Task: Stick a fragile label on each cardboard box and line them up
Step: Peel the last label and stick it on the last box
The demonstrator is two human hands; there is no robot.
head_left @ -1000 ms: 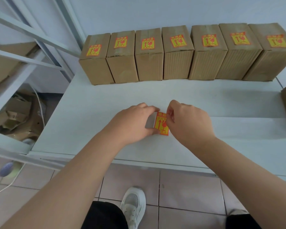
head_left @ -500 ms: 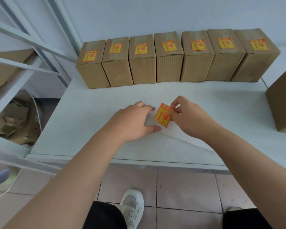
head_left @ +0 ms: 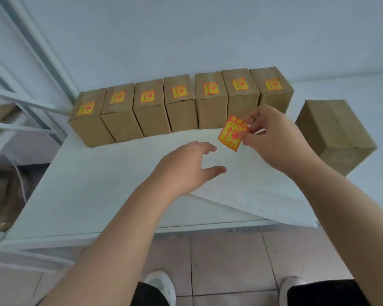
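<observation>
Several cardboard boxes (head_left: pixel 179 102) stand in a row along the back of the white table (head_left: pixel 93 186), each with a yellow and orange fragile label on top. One more cardboard box (head_left: pixel 334 133) without a label stands apart at the right. My right hand (head_left: pixel 272 138) pinches a loose fragile label (head_left: pixel 231 133) by its right edge, raised above the table in front of the row's right end. My left hand (head_left: pixel 186 168) hovers over the table's middle with fingers spread, holding nothing. A white backing sheet (head_left: pixel 252 195) lies on the table under my hands.
A white metal shelf frame (head_left: pixel 20 102) stands at the left, with crumpled cardboard (head_left: pixel 0 195) on the floor below it. A wall rises right behind the row. The table's front edge is near my legs, with tiled floor and my shoes below.
My right hand has peeled the label off the backing sheet and lifted it up and to the right. My left hand has let go of the sheet and opened. The view has swung right.
</observation>
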